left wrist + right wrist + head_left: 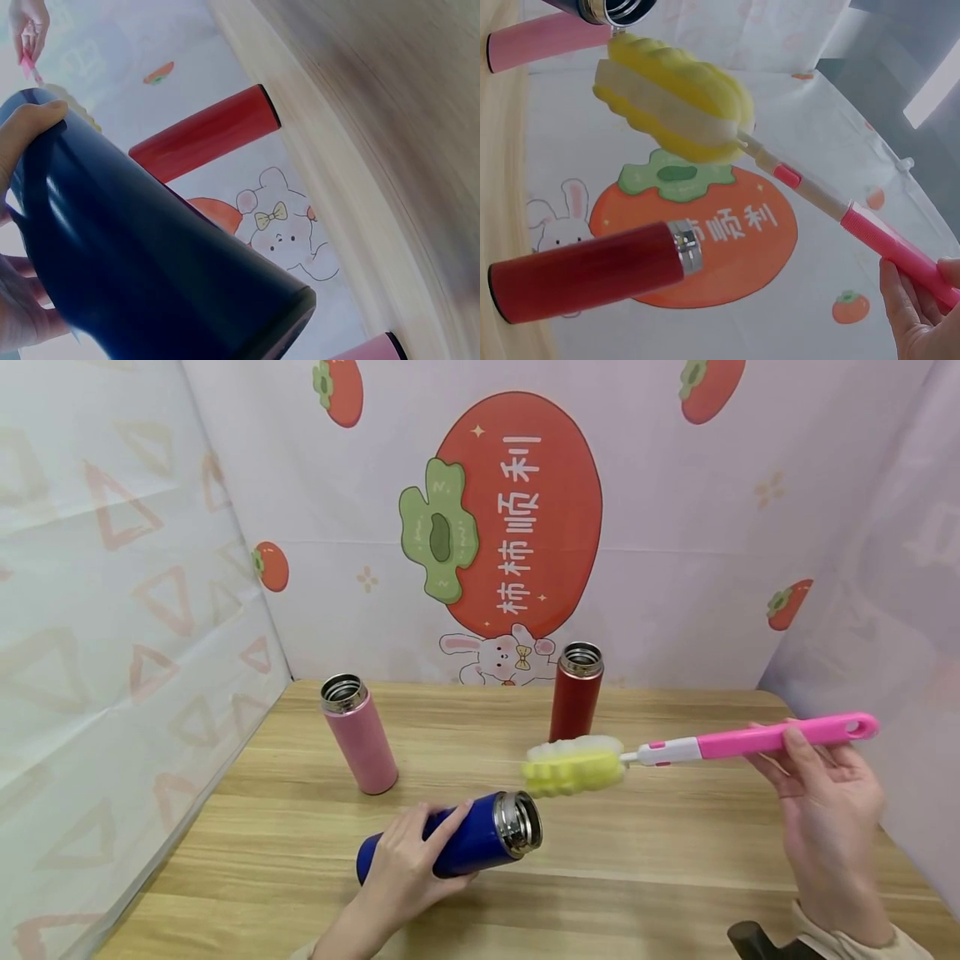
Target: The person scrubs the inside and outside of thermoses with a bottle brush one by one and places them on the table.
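My left hand [408, 860] grips a blue vacuum flask [468, 839], tilted on its side with its open steel mouth toward the right. In the left wrist view the thumb and fingers wrap the flask [150, 247] near its mouth end. My right hand [825, 793] holds the pink handle of a bottle brush [750, 741] between thumb and fingers. The brush's yellow and white sponge head [573, 768] points left, just above and beside the flask's mouth, outside it. In the right wrist view the sponge head [675, 97] appears close to that mouth.
A pink flask [363, 739] stands open at the left of the wooden table [660, 877]. Behind the sponge stands an open red flask [576, 693]. Printed cloth walls [675, 510] enclose the back and sides. A dark rod-like object [750, 939] shows near my right wrist.
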A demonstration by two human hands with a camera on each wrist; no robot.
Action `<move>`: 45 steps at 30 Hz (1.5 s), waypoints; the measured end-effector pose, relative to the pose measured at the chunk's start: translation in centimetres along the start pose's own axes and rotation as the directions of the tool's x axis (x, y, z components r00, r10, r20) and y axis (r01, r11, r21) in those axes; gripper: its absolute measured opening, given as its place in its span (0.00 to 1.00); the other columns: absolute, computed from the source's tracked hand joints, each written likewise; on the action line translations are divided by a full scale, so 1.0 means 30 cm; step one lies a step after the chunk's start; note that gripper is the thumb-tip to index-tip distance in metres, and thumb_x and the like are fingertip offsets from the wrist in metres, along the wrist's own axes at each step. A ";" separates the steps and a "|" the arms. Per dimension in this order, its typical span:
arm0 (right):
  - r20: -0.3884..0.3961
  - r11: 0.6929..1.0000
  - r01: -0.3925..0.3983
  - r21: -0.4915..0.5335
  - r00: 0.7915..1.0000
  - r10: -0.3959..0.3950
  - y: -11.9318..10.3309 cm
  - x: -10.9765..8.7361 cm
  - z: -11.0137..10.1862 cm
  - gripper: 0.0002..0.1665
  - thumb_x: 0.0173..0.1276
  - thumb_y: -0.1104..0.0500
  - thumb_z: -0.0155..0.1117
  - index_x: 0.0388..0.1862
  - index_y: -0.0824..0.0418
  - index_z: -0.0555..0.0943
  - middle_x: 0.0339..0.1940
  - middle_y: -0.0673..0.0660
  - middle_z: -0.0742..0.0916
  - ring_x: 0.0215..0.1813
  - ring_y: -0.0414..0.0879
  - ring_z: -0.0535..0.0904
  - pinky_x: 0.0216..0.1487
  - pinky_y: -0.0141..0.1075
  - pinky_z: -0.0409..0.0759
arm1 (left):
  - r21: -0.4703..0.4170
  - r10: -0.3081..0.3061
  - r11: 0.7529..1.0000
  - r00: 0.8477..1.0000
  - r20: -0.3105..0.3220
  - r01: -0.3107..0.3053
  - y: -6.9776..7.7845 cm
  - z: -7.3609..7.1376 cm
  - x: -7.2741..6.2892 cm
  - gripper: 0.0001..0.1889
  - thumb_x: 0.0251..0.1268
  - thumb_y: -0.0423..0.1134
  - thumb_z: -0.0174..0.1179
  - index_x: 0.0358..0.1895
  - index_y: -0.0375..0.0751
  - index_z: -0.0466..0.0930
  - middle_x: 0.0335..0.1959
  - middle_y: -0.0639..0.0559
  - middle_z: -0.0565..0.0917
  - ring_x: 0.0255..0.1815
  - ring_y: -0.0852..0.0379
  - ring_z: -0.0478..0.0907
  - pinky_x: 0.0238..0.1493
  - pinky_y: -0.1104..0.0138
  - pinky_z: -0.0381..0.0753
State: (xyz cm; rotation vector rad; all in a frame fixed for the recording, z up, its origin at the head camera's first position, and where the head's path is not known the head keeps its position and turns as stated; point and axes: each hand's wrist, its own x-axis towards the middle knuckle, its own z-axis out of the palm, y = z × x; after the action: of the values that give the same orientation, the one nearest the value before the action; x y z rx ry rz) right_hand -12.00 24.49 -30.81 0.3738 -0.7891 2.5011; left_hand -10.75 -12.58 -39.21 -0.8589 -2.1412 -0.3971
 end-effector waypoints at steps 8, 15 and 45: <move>0.025 0.999 -0.048 -0.009 0.999 0.048 0.027 0.002 0.016 0.11 0.62 0.78 0.42 0.41 0.80 0.71 0.31 0.70 0.82 0.38 0.61 0.80 0.40 0.46 0.74 | -0.006 0.012 1.000 1.000 0.012 -0.012 0.007 0.009 0.008 0.44 0.21 0.52 0.73 0.56 0.46 0.72 0.36 0.46 0.75 0.34 0.52 0.74 0.34 0.60 0.75; 0.019 0.997 -0.069 -0.033 0.997 0.070 0.039 -0.003 0.024 0.10 0.63 0.77 0.43 0.41 0.79 0.71 0.30 0.69 0.82 0.38 0.60 0.80 0.40 0.45 0.75 | 0.007 -0.001 1.000 1.000 0.021 0.001 0.008 0.017 0.013 0.43 0.21 0.52 0.73 0.55 0.47 0.72 0.35 0.46 0.75 0.33 0.53 0.74 0.33 0.61 0.75; 0.166 0.989 -0.144 0.012 0.976 0.140 0.029 -0.015 -0.002 0.15 0.66 0.76 0.35 0.41 0.78 0.72 0.33 0.69 0.82 0.40 0.58 0.80 0.42 0.44 0.75 | 0.018 -0.109 0.994 0.989 0.097 0.108 -0.024 0.047 0.021 0.44 0.21 0.53 0.74 0.55 0.49 0.72 0.36 0.47 0.75 0.32 0.54 0.75 0.31 0.62 0.76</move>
State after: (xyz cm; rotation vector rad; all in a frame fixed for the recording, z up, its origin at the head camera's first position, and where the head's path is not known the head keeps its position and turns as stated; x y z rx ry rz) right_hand -12.07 23.73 -31.43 0.5572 -0.8787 2.6407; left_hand -12.32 -12.08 -39.64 -0.7706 -2.2857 -0.4035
